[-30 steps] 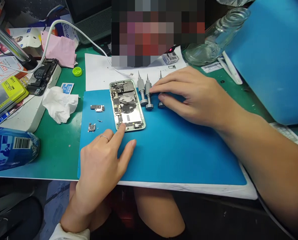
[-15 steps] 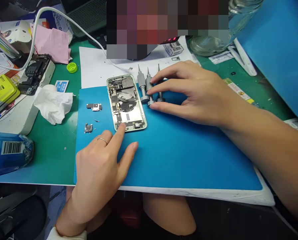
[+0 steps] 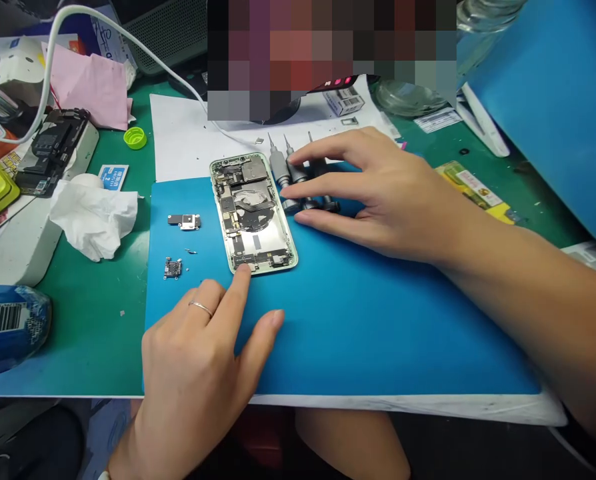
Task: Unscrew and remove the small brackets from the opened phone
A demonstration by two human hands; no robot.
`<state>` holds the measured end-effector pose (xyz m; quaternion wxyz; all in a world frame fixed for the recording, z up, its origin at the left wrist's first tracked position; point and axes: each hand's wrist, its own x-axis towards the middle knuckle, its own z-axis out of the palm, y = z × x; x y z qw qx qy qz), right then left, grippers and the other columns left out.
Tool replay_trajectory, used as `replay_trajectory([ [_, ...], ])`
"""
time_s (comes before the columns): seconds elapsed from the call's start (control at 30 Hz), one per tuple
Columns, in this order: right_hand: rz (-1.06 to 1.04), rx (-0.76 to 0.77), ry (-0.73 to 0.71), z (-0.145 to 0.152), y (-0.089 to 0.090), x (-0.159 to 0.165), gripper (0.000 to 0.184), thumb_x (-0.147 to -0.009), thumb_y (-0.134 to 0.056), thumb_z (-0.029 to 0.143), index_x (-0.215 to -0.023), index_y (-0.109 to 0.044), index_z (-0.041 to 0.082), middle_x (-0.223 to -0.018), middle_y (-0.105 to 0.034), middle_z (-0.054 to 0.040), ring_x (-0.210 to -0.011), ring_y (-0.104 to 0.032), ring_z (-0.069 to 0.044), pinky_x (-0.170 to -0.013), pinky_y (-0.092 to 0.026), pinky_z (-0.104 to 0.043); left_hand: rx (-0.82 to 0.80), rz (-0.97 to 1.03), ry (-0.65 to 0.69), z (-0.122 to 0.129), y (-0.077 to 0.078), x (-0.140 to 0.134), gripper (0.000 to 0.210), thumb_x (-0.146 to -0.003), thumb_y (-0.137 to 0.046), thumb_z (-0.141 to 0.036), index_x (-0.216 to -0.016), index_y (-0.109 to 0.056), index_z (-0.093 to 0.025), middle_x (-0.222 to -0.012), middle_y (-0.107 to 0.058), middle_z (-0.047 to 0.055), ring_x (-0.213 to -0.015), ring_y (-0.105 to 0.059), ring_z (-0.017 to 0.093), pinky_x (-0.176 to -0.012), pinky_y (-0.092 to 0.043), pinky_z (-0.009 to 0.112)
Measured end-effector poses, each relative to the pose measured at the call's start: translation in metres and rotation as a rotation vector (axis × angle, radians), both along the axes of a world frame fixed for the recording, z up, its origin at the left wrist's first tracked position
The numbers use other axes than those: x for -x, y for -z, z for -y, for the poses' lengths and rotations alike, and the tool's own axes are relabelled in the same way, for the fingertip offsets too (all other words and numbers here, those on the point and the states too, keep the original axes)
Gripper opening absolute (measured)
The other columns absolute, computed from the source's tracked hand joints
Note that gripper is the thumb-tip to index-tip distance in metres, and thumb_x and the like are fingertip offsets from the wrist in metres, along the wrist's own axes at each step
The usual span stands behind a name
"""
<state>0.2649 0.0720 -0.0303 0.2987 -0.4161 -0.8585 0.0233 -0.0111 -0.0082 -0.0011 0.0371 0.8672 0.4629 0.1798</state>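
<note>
An opened smartphone (image 3: 258, 230) with a pale green frame lies on the blue mat (image 3: 378, 320), its inner parts showing. My left hand (image 3: 198, 347) rests its index fingertip on the phone's lower edge, thumb spread away. Three grey screwdrivers (image 3: 279, 167) stand side by side just right of the phone, tips pointing away. Over them reaches my right hand (image 3: 383, 193), fingers apart, fingertips and thumb at the handles and their bases; none is lifted. Left of the phone lie a small metal-and-black part (image 3: 185, 221), a little circuit board (image 3: 173, 268) and a tiny sliver (image 3: 191, 251).
At left are a crumpled white tissue (image 3: 95, 217), a blue can (image 3: 13, 327), a green cap (image 3: 135, 138) and a black phone assembly (image 3: 53, 150). White paper (image 3: 178, 133) lies behind the mat. White tweezers (image 3: 483, 123) and a glass jar (image 3: 411, 97) stand right. A white cable (image 3: 128, 40) arches overhead.
The view has shifted slightly. My right fingers have moved a little across the screwdrivers, which now lean more to the left. The left index finger stays at the phone's lower edge.
</note>
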Motion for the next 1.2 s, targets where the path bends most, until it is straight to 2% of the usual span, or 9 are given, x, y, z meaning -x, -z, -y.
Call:
replay_trajectory([
  [0.1, -0.003, -0.016, -0.031, 0.000, -0.001, 0.003, 0.023, -0.095, -0.069, 0.028, -0.116, -0.074, 0.037, -0.132, -0.069, -0.0035, -0.123, -0.065, -0.031, -0.104, -0.056, -0.054, 0.013, 0.020, 0.002, 0.000, -0.001, 0.001, 0.043, -0.110, -0.049, -0.043, -0.136, -0.067, -0.013, -0.087, -0.066, 0.002, -0.076, -0.062, 0.016, -0.063, -0.039, 0.031],
  [0.3, -0.068, 0.011, -0.090, 0.005, -0.008, 0.007, 0.013, -0.097, -0.066, 0.026, -0.107, -0.074, 0.030, -0.129, -0.074, -0.0024, -0.124, -0.066, -0.030, -0.107, -0.056, -0.053, 0.027, 0.051, -0.007, 0.000, 0.000, 0.001, 0.043, -0.109, -0.050, -0.042, -0.133, -0.069, -0.012, -0.086, -0.067, 0.003, -0.074, -0.062, 0.016, -0.063, -0.039, 0.031],
  [0.5, -0.368, 0.186, -0.032, 0.022, -0.019, 0.015, 0.015, -0.103, -0.057, 0.037, -0.111, -0.070, 0.036, -0.127, -0.074, 0.0050, -0.141, -0.057, -0.026, -0.123, -0.047, -0.053, -0.014, 0.053, -0.017, -0.002, 0.005, 0.003, 0.038, -0.108, -0.053, -0.038, -0.136, -0.068, -0.016, -0.089, -0.067, 0.002, -0.072, -0.061, 0.016, -0.063, -0.039, 0.030],
  [0.57, -0.531, 0.235, -0.059, 0.024, -0.019, 0.018, 0.015, -0.103, -0.058, 0.042, -0.110, -0.069, 0.035, -0.122, -0.075, 0.0033, -0.136, -0.061, -0.025, -0.119, -0.051, -0.050, -0.045, 0.068, -0.051, -0.001, 0.006, 0.003, 0.037, -0.108, -0.054, -0.037, -0.134, -0.069, -0.017, -0.090, -0.067, 0.002, -0.072, -0.061, 0.015, -0.064, -0.040, 0.029],
  [0.67, -0.764, 0.289, -0.133, 0.023, -0.016, 0.023, 0.020, -0.101, -0.062, 0.048, -0.106, -0.067, 0.029, -0.115, -0.077, -0.0011, -0.118, -0.071, -0.021, -0.104, -0.060, -0.042, -0.109, 0.091, -0.115, 0.000, 0.008, 0.002, 0.033, -0.106, -0.056, -0.037, -0.128, -0.072, -0.018, -0.089, -0.068, 0.003, -0.071, -0.062, 0.015, -0.064, -0.040, 0.028],
  [0.77, -0.959, 0.352, -0.118, 0.020, -0.015, 0.025, 0.027, -0.094, -0.069, 0.054, -0.101, -0.065, 0.029, -0.109, -0.077, -0.0024, -0.108, -0.072, -0.019, -0.092, -0.063, -0.035, -0.125, 0.087, -0.170, -0.002, 0.010, -0.002, 0.031, -0.108, -0.050, -0.032, -0.122, -0.074, -0.019, -0.094, -0.070, 0.004, -0.075, -0.064, 0.016, -0.064, -0.040, 0.029],
  [0.9, -1.209, 0.488, -0.144, 0.015, -0.017, 0.020, 0.029, -0.087, -0.077, 0.056, -0.095, -0.061, 0.033, -0.105, -0.075, 0.0037, -0.110, -0.070, -0.018, -0.097, -0.063, -0.037, -0.118, 0.058, -0.240, -0.010, 0.010, -0.005, 0.031, -0.108, -0.046, -0.027, -0.117, -0.074, -0.019, -0.100, -0.070, 0.007, -0.086, -0.067, 0.020, -0.068, -0.042, 0.029],
  [1.03, -1.383, 0.654, -0.224, 0.009, -0.017, 0.014, 0.037, -0.079, -0.083, 0.056, -0.092, -0.058, 0.032, -0.104, -0.074, 0.0061, -0.114, -0.069, -0.017, -0.099, -0.063, -0.040, -0.107, 0.018, -0.273, -0.014, 0.010, -0.006, 0.030, -0.105, -0.055, -0.038, -0.123, -0.071, -0.020, -0.105, -0.070, 0.008, -0.085, -0.068, 0.020, -0.069, -0.045, 0.030],
  [1.2, -1.362, 0.857, -0.328, 0.023, -0.025, 0.024, 0.041, -0.081, -0.081, 0.059, -0.093, -0.061, 0.026, -0.105, -0.073, 0.0022, -0.113, -0.071, -0.018, -0.094, -0.065, -0.037, -0.103, -0.014, -0.240, -0.014, 0.010, -0.006, 0.039, -0.104, -0.059, -0.041, -0.137, -0.061, -0.019, -0.112, -0.069, 0.007, -0.089, -0.068, 0.019, -0.078, -0.055, 0.034],
])
